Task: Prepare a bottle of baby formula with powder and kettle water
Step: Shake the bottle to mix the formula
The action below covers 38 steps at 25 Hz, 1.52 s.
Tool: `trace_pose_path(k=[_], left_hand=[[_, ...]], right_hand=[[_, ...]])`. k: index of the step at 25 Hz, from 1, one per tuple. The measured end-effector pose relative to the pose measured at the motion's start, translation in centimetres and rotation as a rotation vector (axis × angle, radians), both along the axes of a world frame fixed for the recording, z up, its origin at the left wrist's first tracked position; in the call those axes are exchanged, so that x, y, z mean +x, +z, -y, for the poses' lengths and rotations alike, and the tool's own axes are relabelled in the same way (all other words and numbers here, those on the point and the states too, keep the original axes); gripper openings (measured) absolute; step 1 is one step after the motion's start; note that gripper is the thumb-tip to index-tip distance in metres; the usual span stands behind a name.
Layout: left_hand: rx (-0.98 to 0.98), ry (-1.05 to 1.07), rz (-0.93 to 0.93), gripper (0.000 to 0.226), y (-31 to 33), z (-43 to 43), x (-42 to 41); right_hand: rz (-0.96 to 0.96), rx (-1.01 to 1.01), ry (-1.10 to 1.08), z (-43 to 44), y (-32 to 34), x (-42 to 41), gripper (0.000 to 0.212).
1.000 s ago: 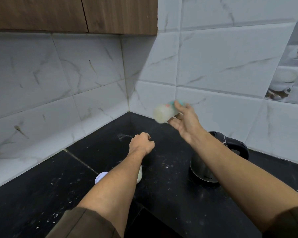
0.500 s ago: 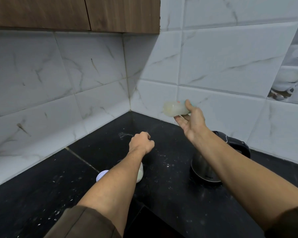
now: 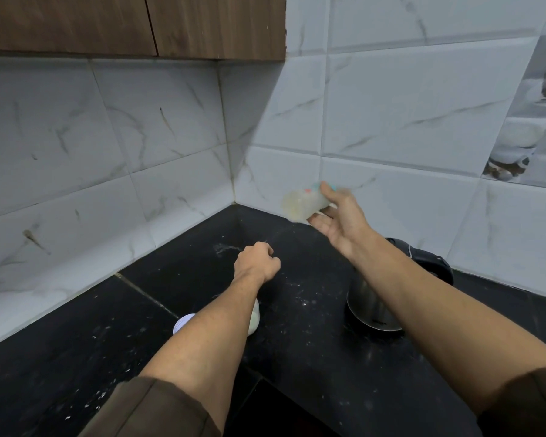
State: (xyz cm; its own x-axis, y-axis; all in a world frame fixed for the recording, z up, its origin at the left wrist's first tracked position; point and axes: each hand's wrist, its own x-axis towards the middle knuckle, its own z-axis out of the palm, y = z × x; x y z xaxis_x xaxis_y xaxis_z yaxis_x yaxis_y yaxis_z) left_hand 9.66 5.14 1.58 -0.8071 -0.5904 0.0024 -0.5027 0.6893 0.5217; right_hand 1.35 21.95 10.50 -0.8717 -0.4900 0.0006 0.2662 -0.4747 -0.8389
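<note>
White round tub (image 3: pixel 183 324), probably the powder, is sitting on the black speckled counter (image 3: pixel 76 357), half hidden under the left forearm. Left hand (image 3: pixel 257 263) is hovering in a fist, gripping nothing visible. Translucent plastic baby bottle (image 3: pixel 303 203) is lying sideways in the air to the right of the fist and apart from it. It's blurred and milky, so I judge filling done and mixing underway. Right hand (image 3: pixel 341 216) is pinching it, thumb on top. Steel kettle (image 3: pixel 369 307) is sitting under the right forearm.

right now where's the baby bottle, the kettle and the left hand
baby bottle (image 3: pixel 301 203): head view, blurred milky body
kettle (image 3: pixel 371 307): head view, steel wall
left hand (image 3: pixel 257 261): head view, back of fist
</note>
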Motion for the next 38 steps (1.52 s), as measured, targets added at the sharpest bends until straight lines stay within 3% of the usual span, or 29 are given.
trace_pose_path(k=[2,4,7,9,12,14,18,20,23,25,30,32,35,38], left_hand=[[0.004,-0.004,0.008,0.040,0.0,-0.2,-0.1],[0.003,-0.012,0.006,0.040,0.2,-0.3,-0.2],[-0.004,0.001,-0.009,0.040,0.2,0.0,0.1],[-0.005,0.010,-0.010,0.040,0.2,0.3,0.3],[-0.010,0.008,0.001,0.040,0.2,0.2,0.0],[-0.004,-0.004,0.007,0.040,0.3,-0.1,0.0],[-0.004,0.005,-0.002,0.040,0.1,0.2,0.4],[-0.007,0.013,-0.008,0.041,0.2,0.4,0.5],[-0.006,0.009,-0.002,0.040,0.3,0.1,0.3],[-0.002,0.002,0.004,0.040,0.5,0.0,0.3],[0.001,0.017,-0.007,0.041,0.3,0.5,0.9],[0.000,0.019,-0.008,0.041,0.4,0.6,0.9],[-0.003,0.010,-0.004,0.040,0.6,0.2,0.5],[0.001,0.012,-0.010,0.040,0.7,0.2,0.7]], right_hand=[[-0.186,0.168,0.188,0.1,-0.1,0.8,0.049],[-0.219,0.154,0.192,0.0,0.0,0.7,0.050],[0.037,-0.069,-0.045,0.0,0.2,-0.2,0.046],[0.091,-0.074,-0.043,0.0,-0.2,-0.3,0.042],[-0.144,0.181,0.139,0.1,-0.7,0.8,0.043],[-0.194,0.188,0.161,0.0,-0.7,0.7,0.049],[0.096,-0.121,-0.095,0.0,-0.2,-0.5,0.052],[0.168,-0.160,-0.105,0.2,-0.2,-0.4,0.047],[-0.080,0.099,0.123,0.1,-0.1,0.9,0.046],[-0.165,0.161,0.170,0.1,-0.2,1.0,0.052],[0.178,-0.143,-0.134,-0.1,-0.3,-0.3,0.044],[0.107,-0.032,-0.014,0.0,-0.5,0.4,0.043],[-0.164,0.180,0.184,0.0,-0.7,1.1,0.053],[-0.076,0.030,0.020,0.0,-0.3,0.5,0.052]])
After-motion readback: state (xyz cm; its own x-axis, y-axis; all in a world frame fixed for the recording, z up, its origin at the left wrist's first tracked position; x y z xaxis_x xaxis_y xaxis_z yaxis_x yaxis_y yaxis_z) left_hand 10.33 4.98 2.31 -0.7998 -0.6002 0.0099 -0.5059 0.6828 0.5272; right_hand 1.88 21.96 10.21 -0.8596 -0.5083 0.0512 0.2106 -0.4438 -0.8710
